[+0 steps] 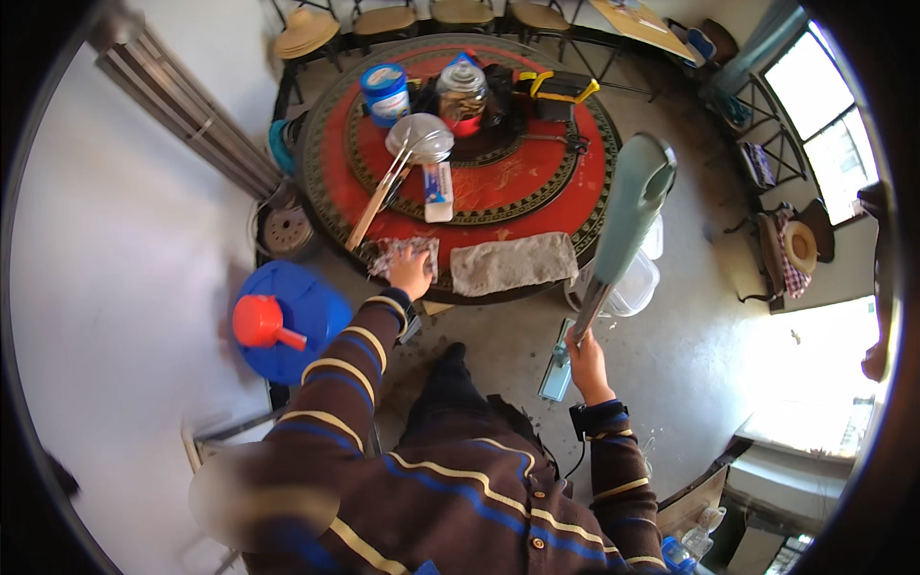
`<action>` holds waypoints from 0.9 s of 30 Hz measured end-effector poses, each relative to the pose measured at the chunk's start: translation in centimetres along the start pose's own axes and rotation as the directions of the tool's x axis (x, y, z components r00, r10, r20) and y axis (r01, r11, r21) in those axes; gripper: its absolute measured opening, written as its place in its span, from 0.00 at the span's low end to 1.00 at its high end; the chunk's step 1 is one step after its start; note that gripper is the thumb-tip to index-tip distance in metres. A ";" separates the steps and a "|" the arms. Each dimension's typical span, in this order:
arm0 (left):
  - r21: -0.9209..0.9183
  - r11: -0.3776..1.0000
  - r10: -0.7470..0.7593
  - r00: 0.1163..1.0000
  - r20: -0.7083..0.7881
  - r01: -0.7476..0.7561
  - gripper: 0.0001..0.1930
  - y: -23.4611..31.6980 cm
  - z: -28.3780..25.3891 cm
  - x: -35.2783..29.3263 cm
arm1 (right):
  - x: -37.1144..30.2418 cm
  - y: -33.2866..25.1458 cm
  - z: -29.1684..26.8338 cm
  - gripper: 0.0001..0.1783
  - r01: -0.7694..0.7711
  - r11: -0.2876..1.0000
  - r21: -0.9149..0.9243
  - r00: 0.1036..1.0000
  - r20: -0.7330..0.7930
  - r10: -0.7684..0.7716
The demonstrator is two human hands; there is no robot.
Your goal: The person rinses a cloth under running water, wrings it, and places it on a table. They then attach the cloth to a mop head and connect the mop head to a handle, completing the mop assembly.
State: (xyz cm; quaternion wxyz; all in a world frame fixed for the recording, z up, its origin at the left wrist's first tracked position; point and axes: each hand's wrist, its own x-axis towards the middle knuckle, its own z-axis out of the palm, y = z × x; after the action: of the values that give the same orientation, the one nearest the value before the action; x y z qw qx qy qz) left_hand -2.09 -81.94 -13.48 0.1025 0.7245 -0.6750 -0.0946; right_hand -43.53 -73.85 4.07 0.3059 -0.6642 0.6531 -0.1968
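My right hand (589, 369) is closed round the pole of a flat mop (628, 201), whose pale blue-grey grip end rises toward the head view. The mop's light blue flat head (556, 374) is on the floor. My left hand (410, 275) rests with fingers somewhat apart on a speckled pinkish-grey cloth (388, 254) at the near edge of the round table (594, 182). Beside it, to the right, a grey fluffy mop pad (513, 264) lies flat along the table edge.
On the table are a wood-handled strainer (369, 213), a small white-and-blue box (438, 192), a blue tub (385, 94), a glass jar (462, 96) and a black-and-yellow case (556, 96). A blue drum (287, 326) with a red dipper (259, 321) stands left; clear plastic containers (632, 285) sit right.
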 end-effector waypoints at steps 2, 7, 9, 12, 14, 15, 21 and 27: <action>-0.014 0.997 -0.077 0.985 0.156 0.080 0.32 -0.6 0.8 1.0 | 0.9 -0.7 0.5 0.16 -0.014 1.000 0.017 1.000 0.024 0.014; 0.076 0.988 -0.148 0.952 0.267 0.133 0.31 -1.0 0.2 1.3 | 2.5 -1.7 1.6 0.15 -0.064 0.997 -0.045 0.996 0.064 0.067; 0.064 0.992 -0.118 0.954 0.276 0.105 0.24 -1.6 0.3 1.7 | 3.0 -1.7 1.8 0.14 -0.061 0.998 -0.024 0.996 0.062 0.062; -0.033 0.997 -0.057 0.962 0.266 0.068 0.18 -3.0 0.7 2.1 | 3.0 -1.3 1.9 0.14 -0.074 0.997 0.017 0.995 0.063 0.073; -0.294 0.933 -0.133 0.957 0.260 0.209 0.18 -3.0 0.3 1.9 | 3.1 -0.8 1.9 0.14 -0.070 0.997 0.018 0.995 0.070 0.069; -0.411 0.885 -0.176 0.974 0.144 0.220 0.18 -2.4 -0.3 1.8 | 3.1 -0.6 1.9 0.14 -0.063 0.998 0.022 0.996 0.062 0.062; -0.935 0.342 -0.034 0.994 -0.108 -0.090 0.16 7.2 -15.7 3.6 | 3.0 0.6 1.5 0.15 -0.021 0.999 0.049 0.999 0.045 0.019; -0.776 0.334 0.217 0.845 -0.489 -0.536 0.19 21.0 -32.6 3.1 | 2.8 1.3 0.7 0.15 0.010 0.999 0.036 1.000 0.021 -0.011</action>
State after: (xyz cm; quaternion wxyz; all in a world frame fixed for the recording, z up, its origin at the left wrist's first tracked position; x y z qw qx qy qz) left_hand -13.01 -85.80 23.66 0.5883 0.3834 -0.6463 -0.2986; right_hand -43.87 -76.40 2.27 0.3235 -0.6642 0.6426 -0.2030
